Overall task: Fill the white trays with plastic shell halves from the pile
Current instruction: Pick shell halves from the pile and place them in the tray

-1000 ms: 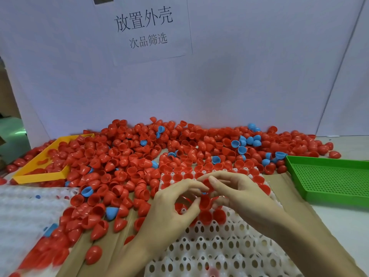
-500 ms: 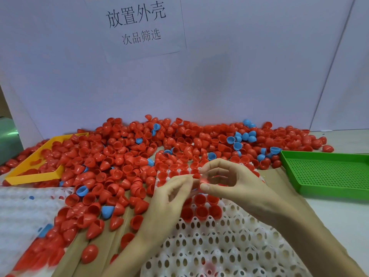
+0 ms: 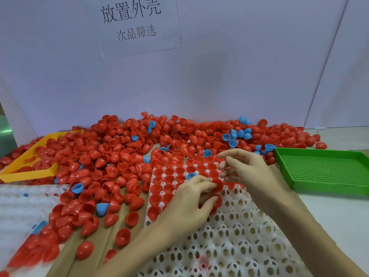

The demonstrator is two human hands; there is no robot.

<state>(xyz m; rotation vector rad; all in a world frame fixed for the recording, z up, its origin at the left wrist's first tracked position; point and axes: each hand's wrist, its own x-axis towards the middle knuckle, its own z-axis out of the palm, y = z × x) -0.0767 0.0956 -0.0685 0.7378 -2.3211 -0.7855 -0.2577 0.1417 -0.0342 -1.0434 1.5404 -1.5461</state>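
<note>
Both hands over white tray point(image 3: 229, 236), perhaps pinching red shells point(image 3: 217, 184)

You get single head-worn wide-angle view only. Looks forward and down from close above white tray point(image 3: 229, 242); shell pile point(image 3: 123, 156) sits mid-frame, wall sign point(image 3: 131, 21) at top. Edges bend, lower left corner blurs.

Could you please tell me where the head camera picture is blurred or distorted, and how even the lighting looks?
Head view: sharp in the middle, where the left hand and right hand work over the white tray; the red shell halves at lower left smear into blur; the backdrop seam leans from wide-angle distortion; lighting is soft and even, with a faint shadow on the white backdrop.
</note>
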